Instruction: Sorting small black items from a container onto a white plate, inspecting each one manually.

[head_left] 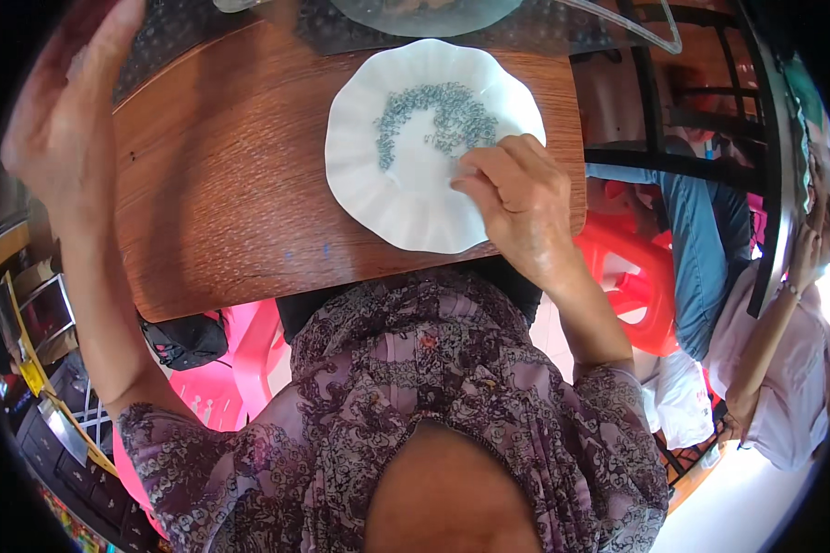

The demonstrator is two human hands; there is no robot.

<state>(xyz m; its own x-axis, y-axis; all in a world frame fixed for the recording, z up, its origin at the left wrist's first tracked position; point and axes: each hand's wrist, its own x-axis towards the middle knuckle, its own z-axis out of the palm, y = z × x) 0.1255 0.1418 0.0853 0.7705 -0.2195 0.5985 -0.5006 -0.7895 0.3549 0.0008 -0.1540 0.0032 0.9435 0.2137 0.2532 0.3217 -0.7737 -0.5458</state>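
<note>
A white plate [360, 198] with a scalloped rim sits near the right end of the wooden table. Small grey, silvery pieces [438, 100], like tiny bent wire rings or springs, lie in it in a curved heap; their exact kind is too small to tell. Over the plate's right side, my right hand [526, 189] has its thumb and forefinger drawn together beside the heap. Whatever lies between those fingertips is hidden. Raised at the far left, my left hand [69, 138] is blurred, its fingers partly lost at the picture's rim.
The brown wooden table [221, 184] reaches up to my lap. Past the plate stands a round translucent container [424, 11]. A red plastic stool [632, 276] is right of the table, a pink chair [244, 359] left. Another person's arm [765, 346] shows at the far right.
</note>
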